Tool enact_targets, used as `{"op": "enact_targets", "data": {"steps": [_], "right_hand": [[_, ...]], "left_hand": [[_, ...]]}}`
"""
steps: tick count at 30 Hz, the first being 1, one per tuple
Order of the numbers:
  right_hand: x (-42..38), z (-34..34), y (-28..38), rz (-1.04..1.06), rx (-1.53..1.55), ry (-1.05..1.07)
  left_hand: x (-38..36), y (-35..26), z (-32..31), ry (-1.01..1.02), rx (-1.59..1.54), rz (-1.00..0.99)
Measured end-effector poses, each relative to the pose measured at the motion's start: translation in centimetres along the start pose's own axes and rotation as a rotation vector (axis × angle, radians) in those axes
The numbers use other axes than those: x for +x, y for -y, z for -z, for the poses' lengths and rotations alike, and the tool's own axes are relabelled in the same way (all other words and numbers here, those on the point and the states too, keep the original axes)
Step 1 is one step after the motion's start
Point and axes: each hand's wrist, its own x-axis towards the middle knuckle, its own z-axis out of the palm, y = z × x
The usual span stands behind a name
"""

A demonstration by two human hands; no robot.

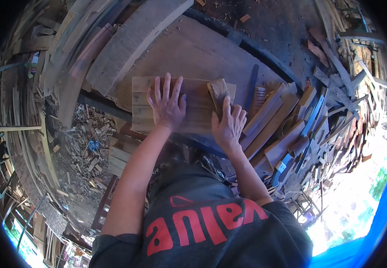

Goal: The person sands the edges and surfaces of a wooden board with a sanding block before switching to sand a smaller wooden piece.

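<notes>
A pale panel of joined wooden boards lies flat on the bench. My left hand rests on its left half, fingers spread and palm down. At the panel's right end sits a small wooden block, tilted a little. My right hand is closed on the block's near end, with the index finger stretched along its top and the thumb at its left side. Part of the block is hidden by that hand, so its underside cannot be seen.
A thick plank lies at the bench's far left. Several wood offcuts and tools crowd the right side, including a long blue-edged tool. Wood scraps litter the floor at left. Stacked timber stands beyond.
</notes>
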Motion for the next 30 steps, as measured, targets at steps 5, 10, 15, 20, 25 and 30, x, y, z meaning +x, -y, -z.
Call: {"op": "enact_targets", "data": {"steps": [5,10,15,20,25,30], "right_hand": [[6.4,-1.5,1.7,-0.040,-0.091,-0.133],[2.6,-1.3,0.9,0.055,-0.094,-0.148],[-5.7,-1.7,-1.3,0.201,-0.072,-0.029],[8.3,-0.3,0.1,-0.035,-0.045,-0.205],[-0.5,-1.2,0.8,0.006,-0.010,-0.199],[-3.5,-2.6,-0.8,0.233,-0.003,-0.183]], "left_hand": [[0.1,-0.1,-0.1,-0.011,0.011,0.000],[0.2,-0.3,0.0,-0.003,0.006,0.011],[0.2,0.0,-0.2,-0.012,0.030,-0.021],[0.2,-0.1,-0.4,-0.085,0.088,-0.054],[0.4,-0.1,-0.4,-0.113,0.125,-0.103],[0.3,-0.2,-0.7,-0.101,0.182,-0.077]]}}
